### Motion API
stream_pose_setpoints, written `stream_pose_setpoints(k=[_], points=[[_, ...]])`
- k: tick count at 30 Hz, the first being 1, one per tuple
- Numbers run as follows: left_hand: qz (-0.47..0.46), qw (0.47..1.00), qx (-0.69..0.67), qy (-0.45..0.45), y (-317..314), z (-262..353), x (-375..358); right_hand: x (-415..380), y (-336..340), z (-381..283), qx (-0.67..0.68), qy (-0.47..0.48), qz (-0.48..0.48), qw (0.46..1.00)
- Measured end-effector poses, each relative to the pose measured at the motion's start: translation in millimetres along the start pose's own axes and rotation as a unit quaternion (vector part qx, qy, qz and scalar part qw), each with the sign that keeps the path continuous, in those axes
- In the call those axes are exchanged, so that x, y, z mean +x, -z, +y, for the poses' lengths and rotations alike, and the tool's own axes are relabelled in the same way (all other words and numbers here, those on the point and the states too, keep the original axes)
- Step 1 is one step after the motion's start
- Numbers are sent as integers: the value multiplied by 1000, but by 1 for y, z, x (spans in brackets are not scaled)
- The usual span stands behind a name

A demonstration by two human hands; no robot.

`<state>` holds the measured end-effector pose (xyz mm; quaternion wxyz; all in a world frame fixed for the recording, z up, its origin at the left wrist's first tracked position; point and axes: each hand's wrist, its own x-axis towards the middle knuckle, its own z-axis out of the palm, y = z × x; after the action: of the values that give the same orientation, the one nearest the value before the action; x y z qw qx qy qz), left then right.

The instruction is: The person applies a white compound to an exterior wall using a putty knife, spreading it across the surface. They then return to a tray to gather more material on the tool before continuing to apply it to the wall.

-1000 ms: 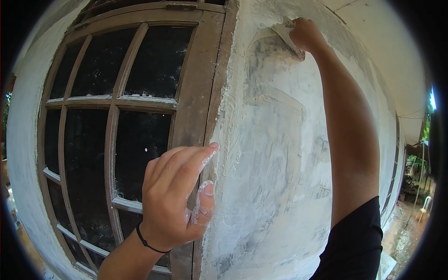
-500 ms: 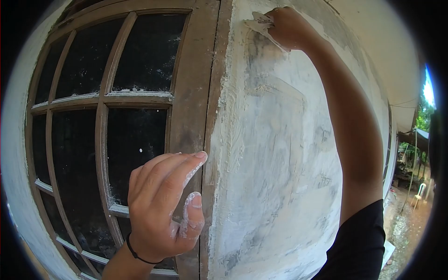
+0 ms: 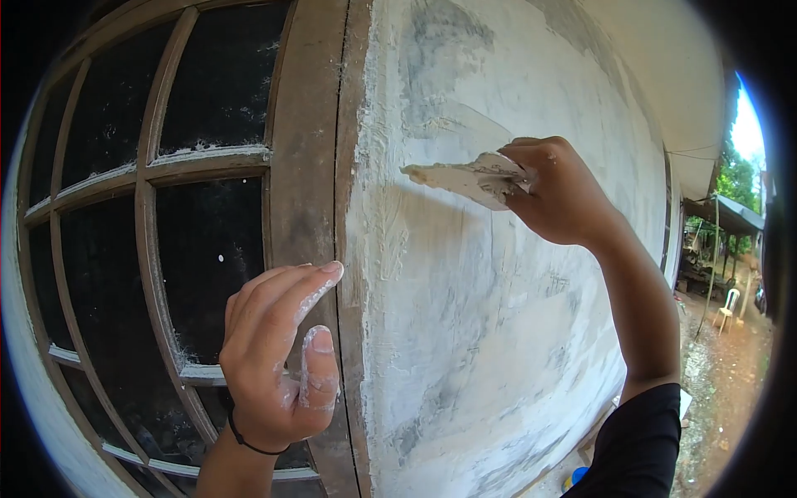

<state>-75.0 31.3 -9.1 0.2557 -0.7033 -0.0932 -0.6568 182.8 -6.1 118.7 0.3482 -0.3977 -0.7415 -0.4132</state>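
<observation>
Head view: wooden window frame [image 3: 303, 141] with dark glass panes [image 3: 207, 241] at left; pale, patchy wall [image 3: 490, 315] at centre and right.
Scraper: flat blade [image 3: 457, 177] coated with pale material, held roughly level in front of the upper wall, its free end toward the window frame (blade-to-wall contact cannot be told).
Right hand [image 3: 560, 187]: fingers closed around the near end of the scraper; arm raised, black sleeve [image 3: 635, 444] above the elbow.
Left hand [image 3: 278, 357]: fingers curved, thumb spread apart, gap between them unfilled; white smears on thumb and index finger; positioned before the window frame.
Wristband [image 3: 253, 446]: black, worn on the left wrist.
Background: white chair [image 3: 729, 305] on bare ground, far right.
</observation>
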Motion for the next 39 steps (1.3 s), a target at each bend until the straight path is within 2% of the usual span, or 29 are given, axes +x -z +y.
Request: stream_pose_setpoints(k=[1, 2, 4, 10, 13, 14, 16, 20, 24, 26, 30, 33, 36, 39], points=[[8, 1000, -17, 14, -3, 0, -3, -11, -1, 1, 61, -38, -27, 997], [15, 999, -36, 29, -6, -1, -7, -22, -3, 2, 61, -44, -31, 997], [12, 998, -55, 42, -13, -2, -15, -41, -8, 5, 129, -128, -76, 980], [-11, 994, -74, 80, -32, 2, -36, -74, -25, 1, 161, -119, -60, 978], [-21, 995, -47, 87, -34, 10, -48, -87, -37, 2, 2, 44, 10, 999], [-38, 996, -23, 78, -34, 16, -52, -92, -43, 3, 10, 48, 3, 999], [-41, 995, -9, 88, -36, 29, -55, -99, -53, 8, -102, 118, 112, 982], [-58, 995, 18, 84, -43, 52, -52, -113, -83, 13, -161, 139, 87, 973], [-76, 993, 53, 77, -55, 71, -52, -126, -120, -1, -221, 198, 116, 948], [-86, 992, 53, 80, -59, 79, -59, -133, -130, -13, -223, 201, 67, 952], [-100, 989, 46, 100, -59, 84, -73, -151, -143, -28, -194, 222, 39, 955], [-108, 988, 41, 104, -54, 80, -73, -170, -148, -39, -168, 281, -2, 945], [-98, 990, 18, 105, -50, 75, -66, -187, -143, -44, -120, 281, 27, 952], [-98, 990, 12, 101, -43, 71, -66, -199, -118, -46, -53, 249, -8, 967]])
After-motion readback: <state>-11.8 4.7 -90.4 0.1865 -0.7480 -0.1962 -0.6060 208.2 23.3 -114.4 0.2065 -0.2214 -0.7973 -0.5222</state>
